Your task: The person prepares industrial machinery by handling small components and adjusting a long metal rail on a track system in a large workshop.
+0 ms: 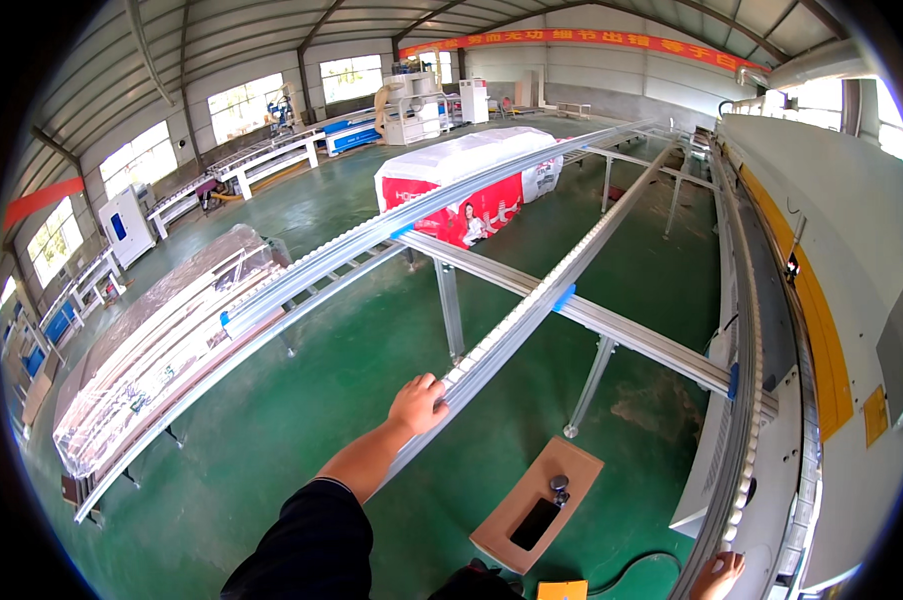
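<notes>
My left hand curls its fingers over the middle roller rail, a long silver metal beam topped with small white rollers. At the lower right edge, my right hand is bent over the near end of another roller rail, which runs beside the large machine. Part of that hand is cut off by the picture's edge. A metal cross beam links the rails, with blue pieces at the joints. Below, on the green floor, lies a brown board with a dark rectangular shape and a small round metal part on it.
A large white and yellow machine lines the right side. Support legs stand under the beams. Further off are a covered red and white stack and plastic-wrapped long panels. A yellow box and a cable are near my feet.
</notes>
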`<state>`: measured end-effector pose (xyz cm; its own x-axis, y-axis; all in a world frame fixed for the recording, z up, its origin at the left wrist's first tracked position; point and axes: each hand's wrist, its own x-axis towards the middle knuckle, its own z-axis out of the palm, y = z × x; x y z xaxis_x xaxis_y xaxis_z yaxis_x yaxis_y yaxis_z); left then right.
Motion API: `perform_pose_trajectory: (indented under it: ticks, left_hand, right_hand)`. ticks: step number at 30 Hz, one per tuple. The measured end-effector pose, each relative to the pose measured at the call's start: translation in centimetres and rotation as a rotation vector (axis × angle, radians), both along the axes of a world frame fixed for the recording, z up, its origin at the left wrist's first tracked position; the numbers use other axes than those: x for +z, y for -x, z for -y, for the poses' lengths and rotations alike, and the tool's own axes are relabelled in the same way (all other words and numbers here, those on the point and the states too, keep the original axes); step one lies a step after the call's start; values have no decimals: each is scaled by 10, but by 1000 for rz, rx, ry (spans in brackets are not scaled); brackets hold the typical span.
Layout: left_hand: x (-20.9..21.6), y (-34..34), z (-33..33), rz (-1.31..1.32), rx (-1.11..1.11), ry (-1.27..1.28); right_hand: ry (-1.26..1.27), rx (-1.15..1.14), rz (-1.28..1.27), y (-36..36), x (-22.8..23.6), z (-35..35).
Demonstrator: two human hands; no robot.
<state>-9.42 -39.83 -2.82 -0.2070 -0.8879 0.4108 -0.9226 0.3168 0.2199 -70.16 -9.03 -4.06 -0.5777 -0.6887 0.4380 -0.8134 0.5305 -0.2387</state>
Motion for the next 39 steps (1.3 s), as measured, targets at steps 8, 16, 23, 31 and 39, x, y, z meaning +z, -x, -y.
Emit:
perform_pose_trajectory:
  ticks: [8, 16, 23, 31, 39]
  left_hand:
    - [-22, 0, 23, -6, -99, 197]
    - [-22, -8, 30, -10, -78, 62]
    - [-31, -20, 33, -34, -119, 64]
    - [-25, -33, 38, 38, -82, -98]
    - [3, -14, 24, 197, 27, -229]
  right_hand:
    - [97, -13, 122, -4, -1, 9]
    - [135, 20, 143, -14, 8, 17]
    - [137, 14, 125, -19, 8, 15]
    - [124, 4, 102, -21, 9, 16]
    - [122, 5, 112, -19, 7, 18]
